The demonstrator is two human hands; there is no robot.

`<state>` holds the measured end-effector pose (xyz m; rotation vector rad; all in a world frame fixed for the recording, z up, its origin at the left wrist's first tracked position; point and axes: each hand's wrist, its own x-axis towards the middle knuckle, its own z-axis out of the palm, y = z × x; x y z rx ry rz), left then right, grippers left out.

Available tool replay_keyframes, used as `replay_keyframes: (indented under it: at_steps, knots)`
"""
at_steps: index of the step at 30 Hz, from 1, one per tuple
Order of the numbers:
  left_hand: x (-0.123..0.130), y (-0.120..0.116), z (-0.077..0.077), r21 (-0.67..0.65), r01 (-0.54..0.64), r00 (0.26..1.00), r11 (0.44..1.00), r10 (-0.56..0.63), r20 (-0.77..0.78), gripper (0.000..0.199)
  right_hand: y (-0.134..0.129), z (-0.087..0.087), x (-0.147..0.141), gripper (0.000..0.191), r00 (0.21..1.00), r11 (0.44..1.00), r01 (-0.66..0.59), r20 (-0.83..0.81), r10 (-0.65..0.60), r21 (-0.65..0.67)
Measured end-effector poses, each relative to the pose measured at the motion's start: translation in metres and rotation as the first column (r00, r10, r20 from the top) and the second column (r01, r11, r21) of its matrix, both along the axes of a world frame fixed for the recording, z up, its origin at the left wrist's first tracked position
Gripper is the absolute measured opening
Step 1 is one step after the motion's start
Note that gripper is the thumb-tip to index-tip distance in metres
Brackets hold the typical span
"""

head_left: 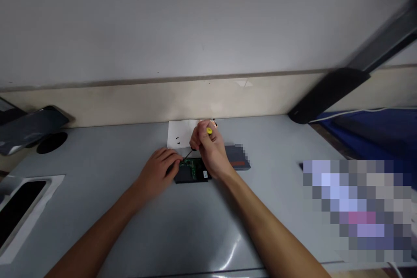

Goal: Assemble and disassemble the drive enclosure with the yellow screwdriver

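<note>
A flat black electronic device (pixel 186 174), its green circuit board (pixel 193 169) exposed, lies on the grey tabletop in the middle of the head view. My left hand (pixel 163 168) is closed at its left end, thumb and fingers gripping that edge. In my right hand (pixel 210 150) is a screwdriver (pixel 188 155), held tilted with its yellow-tipped handle mostly hidden in the fist. The thin shaft points down and left to the upper left of the board, close to my left fingertips. Whether the tip sits in a screw is too small to tell.
Behind the device lies white paper (pixel 178 130) with a few tiny black pieces on it. A dark, partly blurred-out flat object (pixel 237 158) is right of my hand. A phone-like slab (pixel 22 208) lies at left; a black stand (pixel 325 95) rises at right. A wall closes the back.
</note>
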<state>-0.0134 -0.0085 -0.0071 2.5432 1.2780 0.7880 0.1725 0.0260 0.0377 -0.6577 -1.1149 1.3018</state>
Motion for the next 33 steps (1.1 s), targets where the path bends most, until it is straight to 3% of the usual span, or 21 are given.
replay_keyframes:
  at_steps: [3,7,12,18,22,26,33]
  knots:
    - [-0.0001,0.0001,0.0000,0.001,-0.001,1.000,1.000,0.001,0.002,0.022,-0.0018,0.0060,0.0002,0.037,1.000,1.000,-0.017,0.018,0.017,0.018]
    - [-0.0007,0.0002,-0.0022,0.008,-0.008,1.000,1.000,0.008,0.009,0.022,-0.0051,0.0080,0.0013,0.020,0.999,0.999,-0.039,-0.024,0.039,0.028]
    - [-0.0009,-0.0001,-0.0021,0.001,0.003,1.000,1.000,-0.003,0.013,0.020,-0.0072,0.0039,-0.0025,0.037,1.000,1.000,-0.018,-0.016,0.018,-0.013]
    - [-0.0006,0.0001,-0.0004,-0.015,0.001,1.000,1.000,-0.001,0.005,0.021,-0.0063,0.0068,-0.0027,0.037,0.999,0.998,-0.048,-0.005,0.048,0.048]
    - [-0.0010,0.0003,-0.0002,-0.016,0.017,1.000,1.000,-0.017,0.015,0.020,-0.0063,0.0056,-0.0003,0.033,0.993,0.996,0.067,0.096,-0.072,0.052]
    - [-0.0015,0.0011,-0.0014,-0.005,0.013,0.999,1.000,-0.013,0.029,0.021,-0.0072,0.0025,-0.0032,0.042,0.999,1.000,0.027,-0.023,-0.026,0.001]
    - [-0.0010,0.0016,-0.0024,0.019,0.015,0.999,1.000,-0.016,0.040,0.021,-0.0078,-0.0003,-0.0081,0.045,1.000,0.999,0.017,-0.012,-0.017,0.044]
